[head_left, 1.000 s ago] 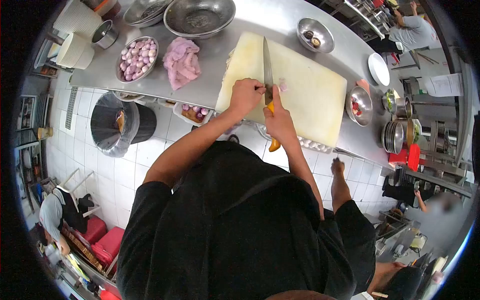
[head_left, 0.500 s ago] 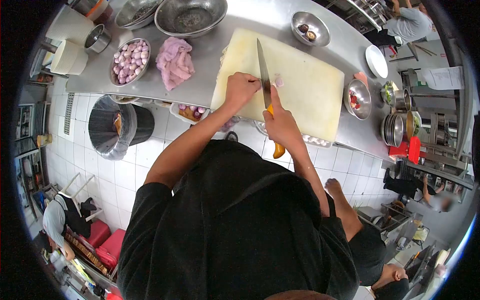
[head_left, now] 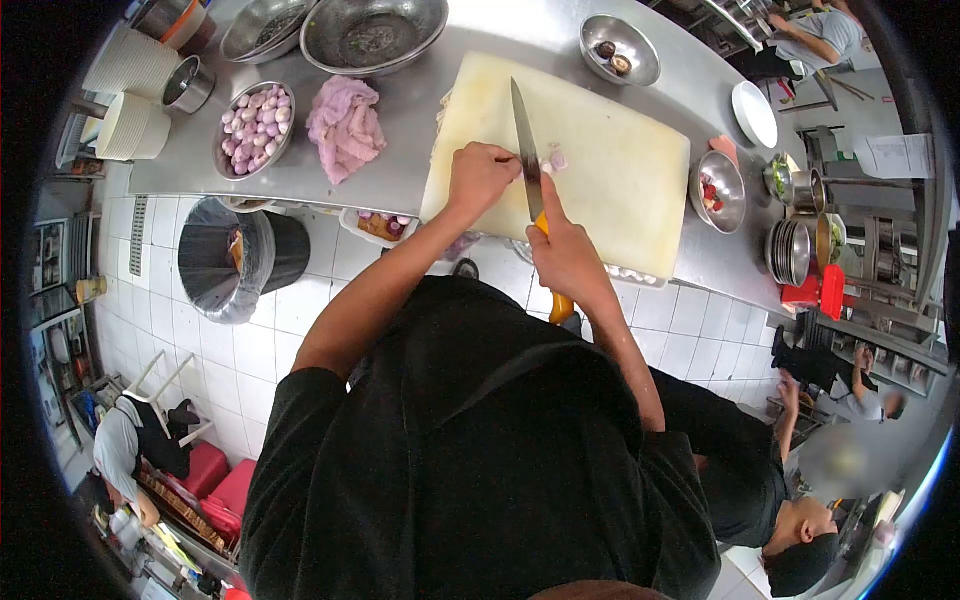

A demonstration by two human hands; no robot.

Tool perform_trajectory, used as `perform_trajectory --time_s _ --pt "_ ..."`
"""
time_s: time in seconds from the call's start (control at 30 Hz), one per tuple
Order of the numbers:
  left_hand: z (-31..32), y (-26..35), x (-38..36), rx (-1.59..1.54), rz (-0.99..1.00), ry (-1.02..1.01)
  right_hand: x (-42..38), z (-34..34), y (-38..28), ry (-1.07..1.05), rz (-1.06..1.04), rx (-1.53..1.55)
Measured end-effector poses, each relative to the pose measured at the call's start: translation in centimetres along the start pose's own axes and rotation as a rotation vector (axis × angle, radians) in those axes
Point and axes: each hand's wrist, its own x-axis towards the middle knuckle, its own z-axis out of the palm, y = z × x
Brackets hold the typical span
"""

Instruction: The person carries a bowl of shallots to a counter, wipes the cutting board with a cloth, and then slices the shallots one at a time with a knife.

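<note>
My right hand (head_left: 568,255) grips a long kitchen knife (head_left: 525,140) by its yellow handle, its index finger stretched along the blade. The blade points away from me over a thick, pale cutting board (head_left: 600,150). Close against the blade's left side, my left hand (head_left: 483,180) is closed, fingertips pinched together; whatever is in them is hidden. A few thin purplish-white slices (head_left: 557,160), seemingly shallot, lie on the board just right of the blade. Farther left, a metal bowl of peeled shallots (head_left: 257,130) stands beside a crumpled pink cloth (head_left: 345,130).
Large metal bowls (head_left: 375,45) stand at the back. A bowl with mushrooms (head_left: 620,65), a white dish (head_left: 754,114) and a bowl with red pieces (head_left: 718,195) stand to the right. Below the steel counter is a lined bin (head_left: 225,260). A co-worker in black (head_left: 740,480) is close behind my right side.
The co-worker behind my right has shifted, with an arm now stretched out to the right. My hands and the knife have hardly moved; the view has shifted slightly.
</note>
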Motion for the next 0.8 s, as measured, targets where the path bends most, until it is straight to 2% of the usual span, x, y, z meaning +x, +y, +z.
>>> perform_trajectory --time_s 0.33,0.53,0.63,0.8 --pt "0.3 0.0 0.2 0.035 -0.011 0.021 0.4 0.9 0.9 0.108 -0.082 -0.095" --pt "0.1 -0.2 0.2 0.01 -0.014 0.017 5.1 4.1 3.0 0.235 -0.156 -0.038" --pt "-0.2 -0.2 0.1 -0.005 0.026 0.024 6.1 3.9 3.0 0.227 -0.167 0.007" --pt "0.0 -0.6 0.1 -0.063 0.008 0.015 3.1 0.9 1.6 0.171 -0.128 -0.136"
